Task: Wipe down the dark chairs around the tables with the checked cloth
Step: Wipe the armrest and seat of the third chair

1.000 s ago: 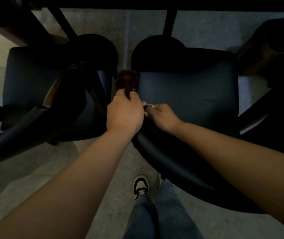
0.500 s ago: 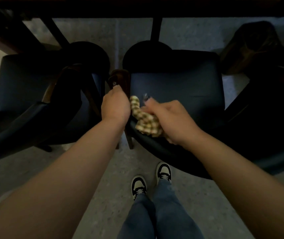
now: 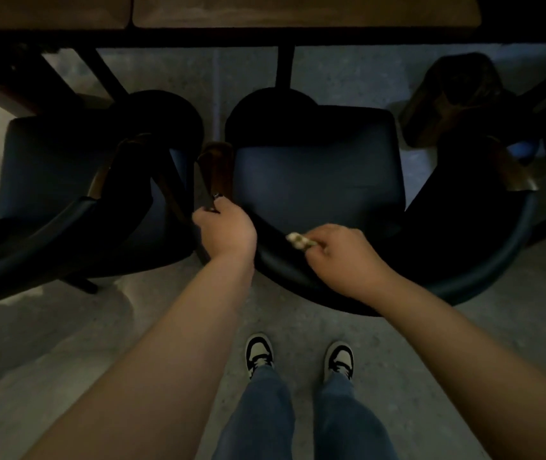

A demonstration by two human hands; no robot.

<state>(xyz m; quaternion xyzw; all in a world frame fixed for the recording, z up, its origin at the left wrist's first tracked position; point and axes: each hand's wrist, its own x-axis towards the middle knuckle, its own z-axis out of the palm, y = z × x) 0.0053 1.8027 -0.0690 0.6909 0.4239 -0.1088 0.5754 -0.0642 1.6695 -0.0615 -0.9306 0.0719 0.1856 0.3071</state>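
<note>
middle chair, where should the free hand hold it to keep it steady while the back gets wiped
Grip the middle chair at the left end of its curved backrest, coming from above and behind as the left hand does. That rim is narrow enough to wrap, and it leaves the span free for the right hand and checked cloth.

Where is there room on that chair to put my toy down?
The middle chair's seat is bare between its curved backrest and the table edge. It is crowded at the near left corner, where the left hand grips the armrest and the right hand holds the checked cloth.
</note>
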